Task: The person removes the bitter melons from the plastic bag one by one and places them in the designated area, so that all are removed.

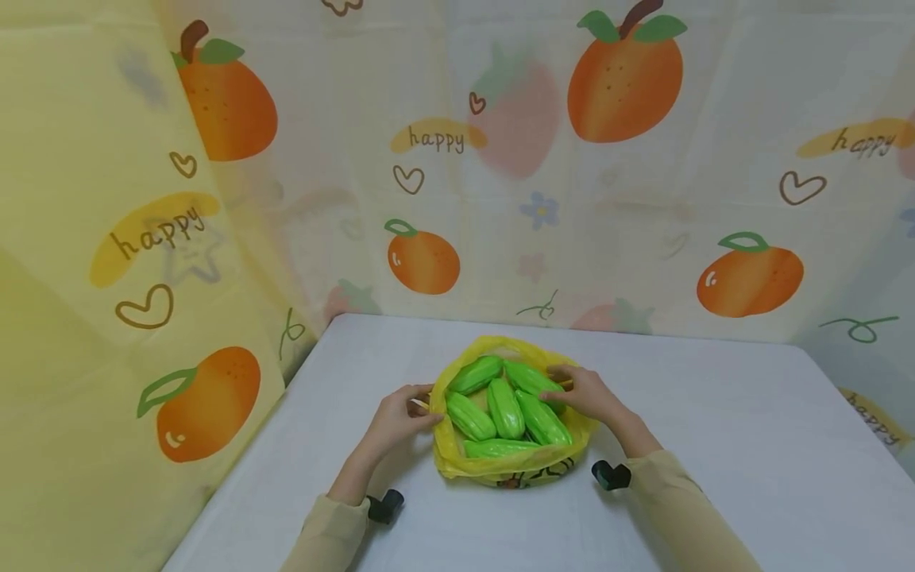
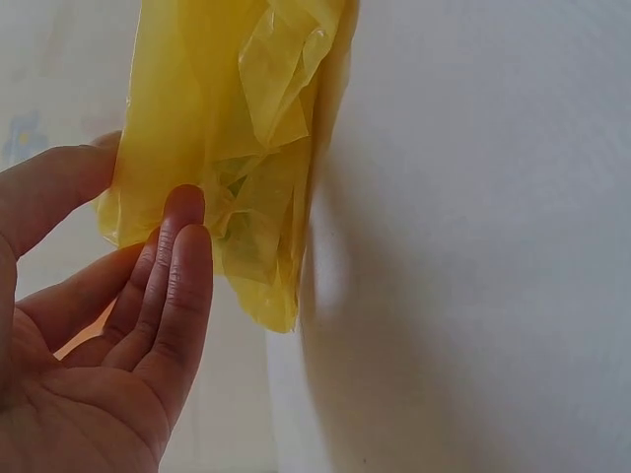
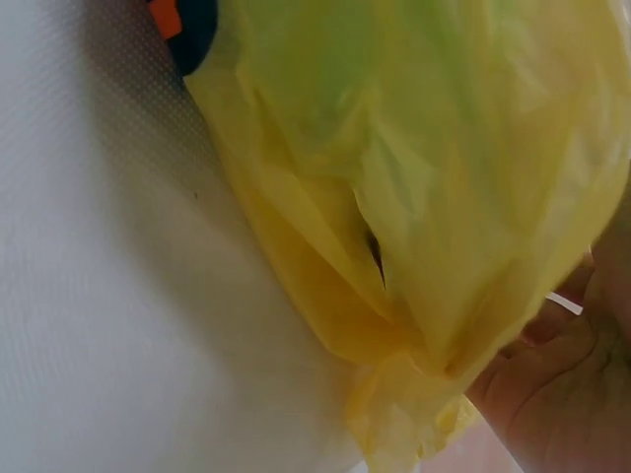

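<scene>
1. A yellow plastic bag (image 1: 450, 461) sits on the white table (image 1: 750, 445), roughly midway between its left and right edges and set in from the back edge.
2. Six glossy green vegetables (image 1: 506, 409) show inside the bag's open mouth.
3. The left hand (image 1: 395, 415) pinches the bag's left rim – thumb on one side of the plastic, fingers on the other.
4. The right hand (image 1: 588, 394) grips the right rim – thumb tip over the opening.
5. Behind the table's back edge hangs a fruit-printed cloth (image 1: 322, 262).

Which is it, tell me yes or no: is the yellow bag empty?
No, green vegetables lie inside the yellow bag in the head view.
</scene>
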`<control>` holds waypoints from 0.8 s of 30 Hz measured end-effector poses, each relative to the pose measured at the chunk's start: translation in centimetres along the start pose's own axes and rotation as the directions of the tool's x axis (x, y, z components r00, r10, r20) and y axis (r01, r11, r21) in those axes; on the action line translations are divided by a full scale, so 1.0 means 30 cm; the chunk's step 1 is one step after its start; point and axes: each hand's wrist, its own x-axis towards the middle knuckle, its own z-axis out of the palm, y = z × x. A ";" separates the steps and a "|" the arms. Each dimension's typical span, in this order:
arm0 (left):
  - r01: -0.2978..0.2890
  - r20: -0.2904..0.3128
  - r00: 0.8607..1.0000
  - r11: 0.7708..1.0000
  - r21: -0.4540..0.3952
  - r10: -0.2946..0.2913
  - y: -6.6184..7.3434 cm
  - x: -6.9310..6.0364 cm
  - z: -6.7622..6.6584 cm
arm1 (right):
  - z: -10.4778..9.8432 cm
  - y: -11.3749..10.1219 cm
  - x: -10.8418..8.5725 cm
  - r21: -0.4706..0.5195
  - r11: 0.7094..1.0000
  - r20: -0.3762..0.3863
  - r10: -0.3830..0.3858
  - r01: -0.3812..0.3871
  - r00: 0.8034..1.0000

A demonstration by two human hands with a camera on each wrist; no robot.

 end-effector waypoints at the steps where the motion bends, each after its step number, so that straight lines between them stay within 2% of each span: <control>1: 0.000 0.002 1.000 1.000 0.002 0.000 -0.001 0.001 0.001 | 0.002 0.003 0.001 0.005 1.000 0.003 0.005 -0.005 1.000; 10: 0.023 0.008 1.000 1.000 0.017 -0.023 0.009 -0.009 0.001 | 0.013 0.022 0.002 0.009 1.000 0.009 0.008 -0.008 1.000; 24: 0.016 -0.001 1.000 1.000 0.017 -0.016 0.011 -0.010 -0.006 | -0.004 0.000 -0.012 0.025 0.999 -0.008 0.022 -0.022 1.000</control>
